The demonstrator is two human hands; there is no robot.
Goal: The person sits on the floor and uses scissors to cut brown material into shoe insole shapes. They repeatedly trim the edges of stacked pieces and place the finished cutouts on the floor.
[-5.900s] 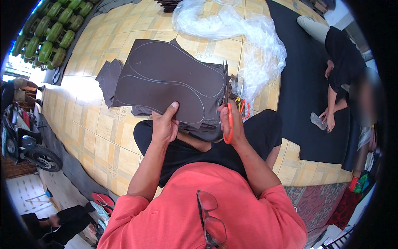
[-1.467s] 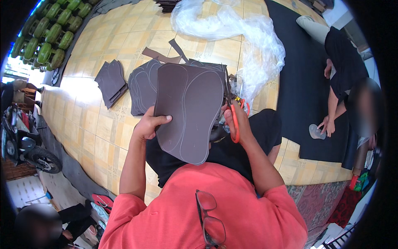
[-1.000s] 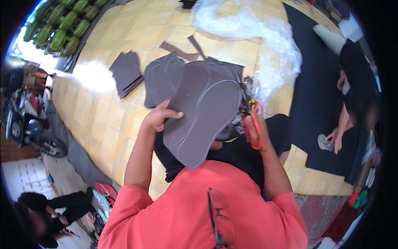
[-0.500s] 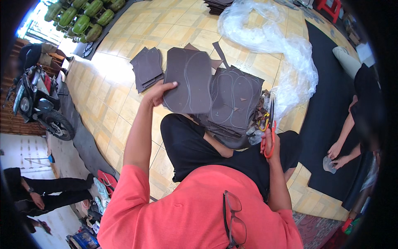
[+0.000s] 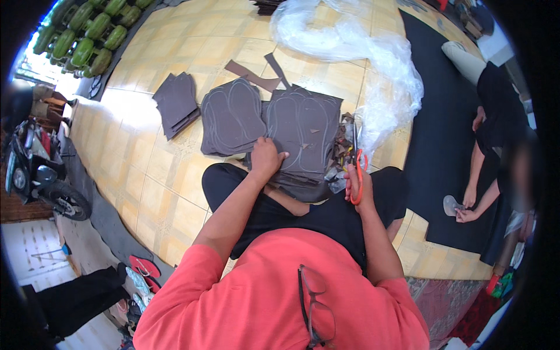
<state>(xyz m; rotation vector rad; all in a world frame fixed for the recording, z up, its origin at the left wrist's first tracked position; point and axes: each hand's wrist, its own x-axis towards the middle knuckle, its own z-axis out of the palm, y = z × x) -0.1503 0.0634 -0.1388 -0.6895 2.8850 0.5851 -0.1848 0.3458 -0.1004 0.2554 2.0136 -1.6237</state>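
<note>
My left hand (image 5: 266, 157) rests at the near left edge of a stack of dark brown sheets (image 5: 303, 125), thumb spread from the fingers. Pale shoe-sole outlines are drawn on the top sheet, and small scraps lie on it. Just left is another pile of brown sheets (image 5: 232, 116) with similar curved outlines. In my right hand (image 5: 357, 189) are scissors with orange handles (image 5: 360, 175), blades pointing away from me. Beside the blades lies a heap of brown offcuts (image 5: 343, 146), with something yellow partly hidden in it.
A smaller stack of brown pieces (image 5: 177, 105) sits farther left on the tiled floor. Loose strips (image 5: 252, 74) lie beyond the piles. Crumpled clear plastic (image 5: 385, 76) stretches along the right, beside a black mat (image 5: 440, 146). A co-worker (image 5: 496, 116) handles a pale sole-shaped piece there.
My left hand has let go of the raised brown sheet and come down to the right, onto the stack's edge. A pile with outlines now shows at left. The right hand keeps the scissors.
</note>
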